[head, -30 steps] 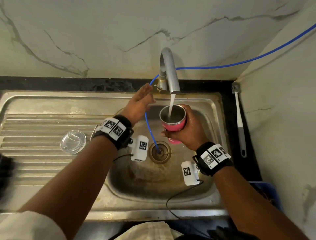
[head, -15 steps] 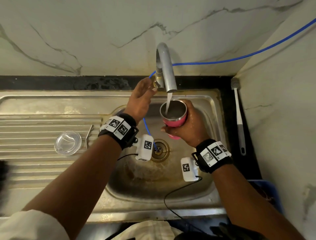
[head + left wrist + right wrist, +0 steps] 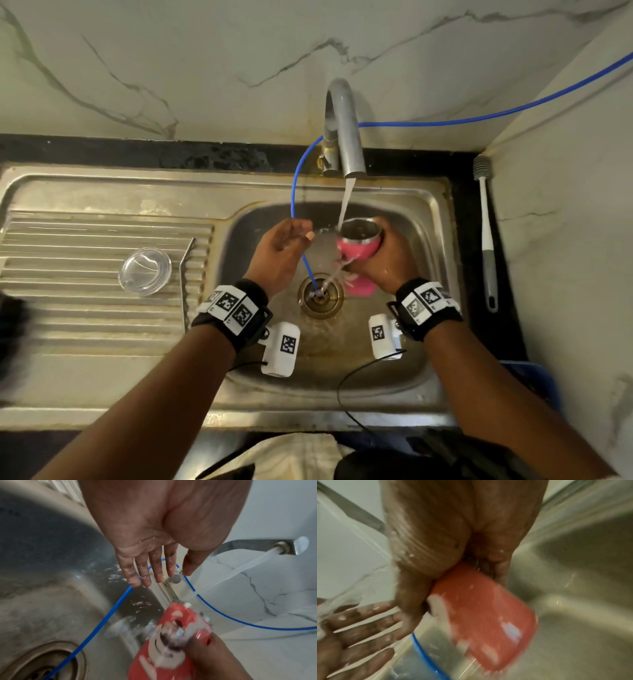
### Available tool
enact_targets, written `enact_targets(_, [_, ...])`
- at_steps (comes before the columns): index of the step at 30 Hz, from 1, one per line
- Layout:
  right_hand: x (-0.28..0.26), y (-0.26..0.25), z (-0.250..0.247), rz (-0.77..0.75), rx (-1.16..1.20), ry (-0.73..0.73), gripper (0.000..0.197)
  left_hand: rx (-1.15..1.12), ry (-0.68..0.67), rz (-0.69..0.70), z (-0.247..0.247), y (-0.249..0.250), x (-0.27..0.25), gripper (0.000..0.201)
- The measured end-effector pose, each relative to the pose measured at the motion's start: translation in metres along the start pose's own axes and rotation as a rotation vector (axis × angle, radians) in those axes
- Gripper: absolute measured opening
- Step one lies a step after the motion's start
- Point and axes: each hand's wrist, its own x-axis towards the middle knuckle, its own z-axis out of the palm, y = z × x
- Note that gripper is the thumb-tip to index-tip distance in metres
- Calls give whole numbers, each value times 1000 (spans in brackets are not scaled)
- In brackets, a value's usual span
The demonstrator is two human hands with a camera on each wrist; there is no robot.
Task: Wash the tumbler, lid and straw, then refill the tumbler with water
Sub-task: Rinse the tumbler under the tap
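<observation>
The steel sink [image 3: 102, 192] fills the head view, and its tap [image 3: 346, 137] runs a stream of water [image 3: 344, 205]. Half a second ago the left hand [image 3: 281, 250] was up at the tap handle – now it is lower, over the basin, with straight wet fingers [image 3: 145, 569] spread in the splash just left of the tumbler; it holds nothing. The pink tumbler [image 3: 359, 246] was upright under the stream before; now it is tilted, its open mouth leaning toward the left hand, and water pours out of it down toward the drain [image 3: 320, 298]. The right hand [image 3: 387, 260] is clamped around the tumbler's right side, fingers wrapped on the pink wall. A blue hose [image 3: 296, 212] hangs between the two hands into the drain. On the ribbed drainboard, well apart from both hands, lies the clear lid [image 3: 144, 271] – and just right of it the thin metal straw [image 3: 185, 260]. A brush [image 3: 486, 236] lies on the dark desk beside the sink.
</observation>
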Motion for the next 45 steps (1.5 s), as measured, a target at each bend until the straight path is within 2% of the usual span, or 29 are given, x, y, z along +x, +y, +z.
enact_targets(1, [-1, -1, 2, 5, 13, 29, 86, 20, -4, 1, 1, -2, -3, 18])
enact_targets(4, [-3, -4, 10, -22, -26, -56, 85, 90, -17, -20, 6, -8, -9, 18])
enact_targets(5, [-3, -6, 11, -21, -3, -34, 84, 99, -29, -44, 8, -9, -10, 21])
enact_targets(7, [-1, -9, 10, -38, 24, -4, 84, 58, -71, -113, 11, -11, -13, 26])
enact_targets(10, [-1, -12, 11, -19, 25, -73, 86, 3, -128, -153, 13, -16, -15, 30])
enact_targets(12, [1, -11, 12, -17, 72, 12, 91, 14, -184, -157, 14, -18, -17, 45])
enact_targets(14, [4, -13, 14, 4, 101, 10, 99, 46, -256, -127, 16, -16, -20, 67])
enact_targets(16, [4, -19, 20, 164, 247, 14, 96, 30, -287, -104, 19, -11, -23, 85])
enact_targets(17, [4, -22, 22, 273, 397, 35, 84, 2, -280, -100, 22, -8, -23, 88])
enact_targets(19, [3, -33, 25, 520, 787, 6, 60, -46, -223, -113, 26, 2, -23, 84])
enact_targets(20, [1, -37, 27, 630, 938, -40, 59, -16, -188, -115, 26, 11, -24, 80])
enact_targets(22, [-4, -42, 28, 805, 1129, -124, 75, 189, -116, -65, 24, 19, -20, 84])
enact_targets(25, [-9, -47, 32, 903, 1229, -146, 93, 450, -60, 36, 24, 35, -14, 79])
enact_targets(27, [-12, -57, 35, 903, 1242, -120, 89, 536, -33, 50, 29, 51, -9, 76])
enact_targets(29, [-13, -62, 38, 899, 1245, -90, 85, 613, -39, 52, 34, 64, -2, 81])
enact_targets(32, [-9, -63, 40, 860, 1228, -90, 89, 663, -63, 53, 38, 74, 6, 82])
enact_targets(35, [-3, -54, 36, 878, 1248, -101, 84, 650, -31, 68, 36, 74, 12, 72])
enact_targets(37, [0, -49, 31, 860, 1304, -45, 78, 566, 15, 56, 31, 69, 14, 56])
enact_targets(39, [4, -48, 28, 742, 1212, 61, 60, 367, 46, -48, 27, 59, 14, 48])
enact_targets(42, [7, -56, 22, 478, 773, 200, 27, 22, 53, -230, 26, 40, 6, 42])
enact_targets(43, [7, -58, 21, 386, 664, 243, 23, -78, 45, -289, 27, 34, 4, 40])
enact_targets(45, [6, -59, 20, 181, 424, 280, 33, -277, 9, -423, 27, 27, 1, 41])
